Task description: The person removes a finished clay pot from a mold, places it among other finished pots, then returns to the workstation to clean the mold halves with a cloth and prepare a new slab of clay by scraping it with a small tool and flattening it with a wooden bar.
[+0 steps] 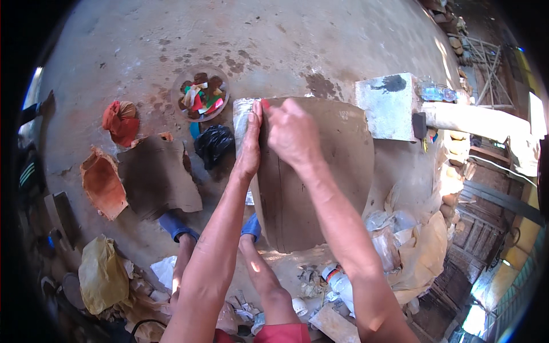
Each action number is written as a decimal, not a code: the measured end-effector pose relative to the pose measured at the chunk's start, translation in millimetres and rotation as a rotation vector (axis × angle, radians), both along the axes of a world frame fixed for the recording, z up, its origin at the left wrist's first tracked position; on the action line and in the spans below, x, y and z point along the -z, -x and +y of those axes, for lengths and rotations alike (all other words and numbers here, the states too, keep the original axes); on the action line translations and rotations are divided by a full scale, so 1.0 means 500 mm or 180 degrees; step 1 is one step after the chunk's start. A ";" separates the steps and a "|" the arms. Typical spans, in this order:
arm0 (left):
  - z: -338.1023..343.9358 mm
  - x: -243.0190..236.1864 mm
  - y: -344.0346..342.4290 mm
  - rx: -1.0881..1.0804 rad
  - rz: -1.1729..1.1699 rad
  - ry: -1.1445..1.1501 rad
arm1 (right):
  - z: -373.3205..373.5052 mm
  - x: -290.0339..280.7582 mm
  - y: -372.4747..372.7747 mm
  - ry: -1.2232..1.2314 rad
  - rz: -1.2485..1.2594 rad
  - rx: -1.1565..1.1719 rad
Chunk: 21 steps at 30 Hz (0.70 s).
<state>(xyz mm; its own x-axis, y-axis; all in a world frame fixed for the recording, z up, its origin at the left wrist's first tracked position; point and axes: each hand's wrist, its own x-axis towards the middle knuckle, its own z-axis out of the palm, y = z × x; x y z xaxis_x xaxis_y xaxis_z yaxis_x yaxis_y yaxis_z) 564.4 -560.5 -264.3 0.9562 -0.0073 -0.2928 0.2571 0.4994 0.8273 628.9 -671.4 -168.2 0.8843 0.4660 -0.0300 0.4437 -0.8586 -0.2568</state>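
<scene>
A wide, grey-brown slab (326, 183) with a rounded far right side lies before me, with a thin dark line running lengthwise near its left edge. Along that left edge my left hand (250, 150) rests with its fingers stretched out and pointing away from me. Just right of it, over the slab's far left part, my right hand (293, 132) is closed and slightly blurred. A small red thing (265, 104) shows at its fingertips; its kind is too small to tell. Light, silvery material (242, 107) shows at the slab's far left corner.
Left of the slab are a black plastic bag (215, 146), a round tray (178, 108) of coloured scraps, a red cloth bundle (121, 123), a brown sheet (157, 177) and an orange-brown curved piece (104, 182). A pale block (384, 108) stands right. Bags and rubble lie near my feet.
</scene>
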 end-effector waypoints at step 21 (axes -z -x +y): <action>-0.295 -0.117 0.596 -0.2185 0.3026 0.2745 | -0.252 -0.076 0.378 -0.0382 0.0618 -0.1097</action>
